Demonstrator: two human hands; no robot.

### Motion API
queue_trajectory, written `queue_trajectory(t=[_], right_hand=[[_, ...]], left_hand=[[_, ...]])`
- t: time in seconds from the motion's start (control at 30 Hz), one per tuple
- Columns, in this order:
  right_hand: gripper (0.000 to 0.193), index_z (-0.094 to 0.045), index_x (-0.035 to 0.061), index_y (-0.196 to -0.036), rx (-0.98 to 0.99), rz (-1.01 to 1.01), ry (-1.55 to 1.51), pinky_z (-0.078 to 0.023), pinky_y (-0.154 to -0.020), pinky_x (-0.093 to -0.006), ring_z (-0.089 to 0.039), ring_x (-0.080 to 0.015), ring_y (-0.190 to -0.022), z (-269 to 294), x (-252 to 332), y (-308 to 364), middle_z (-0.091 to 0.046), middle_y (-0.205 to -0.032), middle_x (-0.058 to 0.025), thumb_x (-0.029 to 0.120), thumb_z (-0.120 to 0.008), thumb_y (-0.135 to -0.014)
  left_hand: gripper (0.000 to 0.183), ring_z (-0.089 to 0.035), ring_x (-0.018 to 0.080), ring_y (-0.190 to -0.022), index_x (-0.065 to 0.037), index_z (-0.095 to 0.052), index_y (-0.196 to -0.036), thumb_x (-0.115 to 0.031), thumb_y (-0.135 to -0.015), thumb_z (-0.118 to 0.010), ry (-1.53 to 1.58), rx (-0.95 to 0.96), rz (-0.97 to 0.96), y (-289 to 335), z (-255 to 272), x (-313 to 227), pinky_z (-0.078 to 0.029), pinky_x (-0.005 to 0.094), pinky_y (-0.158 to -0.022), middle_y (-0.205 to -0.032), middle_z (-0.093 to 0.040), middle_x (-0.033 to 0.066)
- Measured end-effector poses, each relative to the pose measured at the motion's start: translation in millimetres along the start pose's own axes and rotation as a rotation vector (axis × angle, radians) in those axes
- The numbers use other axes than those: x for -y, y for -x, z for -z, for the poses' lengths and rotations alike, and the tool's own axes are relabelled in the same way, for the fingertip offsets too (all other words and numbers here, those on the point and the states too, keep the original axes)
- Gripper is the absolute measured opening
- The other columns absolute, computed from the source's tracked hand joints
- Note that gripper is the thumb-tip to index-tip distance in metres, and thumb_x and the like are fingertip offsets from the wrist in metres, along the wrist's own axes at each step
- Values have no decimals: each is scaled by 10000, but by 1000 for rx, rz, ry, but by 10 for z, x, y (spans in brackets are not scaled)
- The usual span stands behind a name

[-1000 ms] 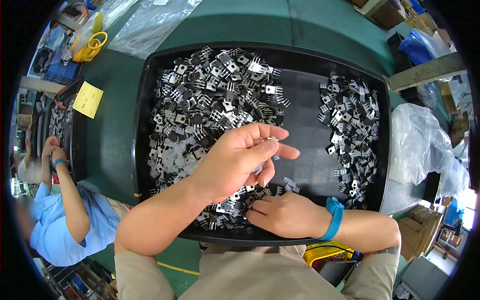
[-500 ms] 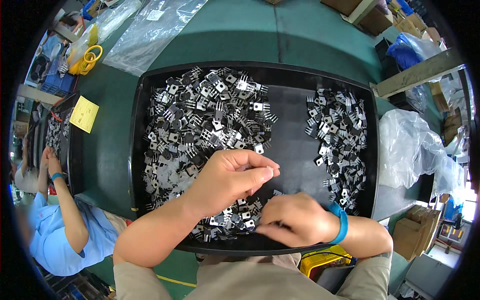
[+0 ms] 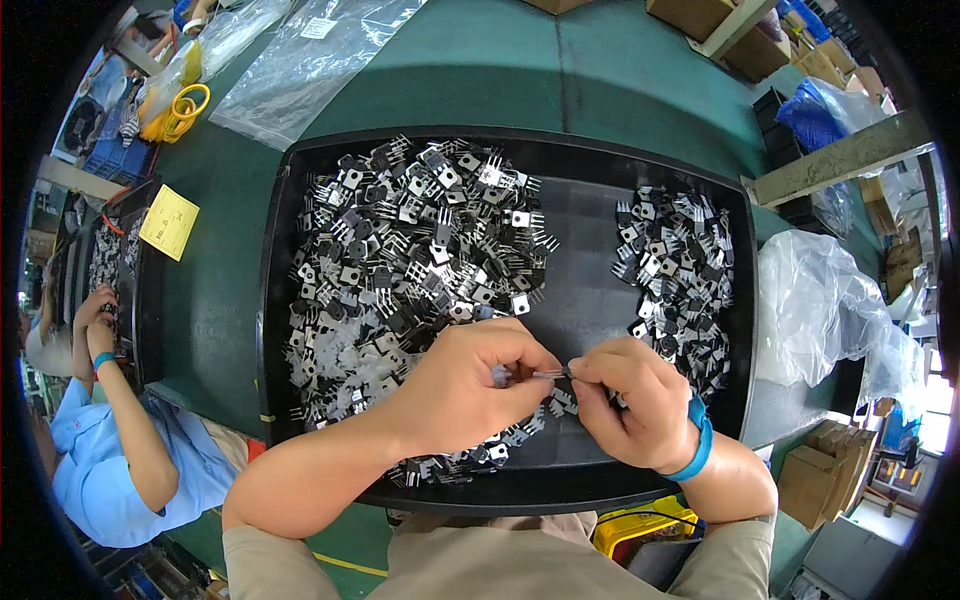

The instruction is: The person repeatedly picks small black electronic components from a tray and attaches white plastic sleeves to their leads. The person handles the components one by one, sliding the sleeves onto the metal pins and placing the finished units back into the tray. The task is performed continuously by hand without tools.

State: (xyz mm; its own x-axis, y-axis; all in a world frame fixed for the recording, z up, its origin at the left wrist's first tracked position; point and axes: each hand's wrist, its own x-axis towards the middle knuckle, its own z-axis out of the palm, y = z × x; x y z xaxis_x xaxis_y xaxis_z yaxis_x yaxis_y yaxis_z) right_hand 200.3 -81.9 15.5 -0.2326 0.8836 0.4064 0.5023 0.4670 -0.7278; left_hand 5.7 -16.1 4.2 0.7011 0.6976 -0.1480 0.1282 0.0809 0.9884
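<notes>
My left hand [image 3: 480, 385] is closed in a pinch over the middle of a black tray [image 3: 560, 145]. Whitish translucent plastic pieces [image 3: 501, 375] peek out between its curled fingers. Fingertip to fingertip with it, my right hand [image 3: 635, 400] pinches a small transistor, mostly covered by the fingers, with thin pale metal showing between the two hands. A large heap of black and silver three-legged transistors [image 3: 420, 215] fills the tray's left side. Small translucent plastic pieces [image 3: 345, 350] lie on that heap beside my left forearm. A smaller transistor heap [image 3: 675, 250] lies along the right side.
The tray stands on a green table [image 3: 480, 80]. Flat clear bags [image 3: 310, 70] lie behind it, and a crumpled clear bag [image 3: 815, 305] is at its right. A yellow paper tag [image 3: 168, 222] is on the left. A co-worker in a blue shirt [image 3: 130, 460] works at another tray there.
My right hand has risen from the tray's near edge to meet my left fingertips. My left hand has shifted slightly nearer to me. The co-worker's hands have moved slightly.
</notes>
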Motion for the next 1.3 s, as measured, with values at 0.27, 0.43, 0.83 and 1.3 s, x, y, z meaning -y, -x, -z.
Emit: queue_trajectory(t=[0.27, 0.43, 0.83, 1.3], right_hand=[[292, -615, 4, -1011, 29, 17, 6, -525, -555, -329, -637, -266, -650, -11, -7, 4, -616, -843, -133, -88, -653, -736], [302, -617, 2, -1007, -24, 21, 13, -519, -541, -324, -634, -256, -636, -9, 11, 21, -617, -830, -130, -90, -663, -723], [291, -627, 7, -1003, 10, 5, 17, -519, -541, -331, -631, -265, -643, -17, 1, 17, -611, -847, -127, -85, -660, -729], [189, -637, -8, -917, -37, -264, -100, -470, -593, -267, -618, -200, -650, 39, 34, -8, -638, -771, -116, -72, -635, -739]], left_hand=[[106, -581, 120, -720, 14, -682, -876, 12, -770, -687, -50, 5, 6, 12, 3, -8, -445, 253, -632, -803, -625, 62], [111, -597, 130, -728, 12, -687, -877, 13, -766, -688, -60, 16, 8, 12, 18, -35, -459, 259, -641, -797, -629, 67], [103, -602, 145, -732, 13, -680, -868, 23, -765, -687, -53, 23, -14, 10, 14, 15, -467, 268, -648, -804, -634, 73], [78, -552, 38, -716, 2, -686, -894, -47, -832, -686, 229, 15, 233, -19, 74, -55, -429, 206, -624, -806, -645, 2]])
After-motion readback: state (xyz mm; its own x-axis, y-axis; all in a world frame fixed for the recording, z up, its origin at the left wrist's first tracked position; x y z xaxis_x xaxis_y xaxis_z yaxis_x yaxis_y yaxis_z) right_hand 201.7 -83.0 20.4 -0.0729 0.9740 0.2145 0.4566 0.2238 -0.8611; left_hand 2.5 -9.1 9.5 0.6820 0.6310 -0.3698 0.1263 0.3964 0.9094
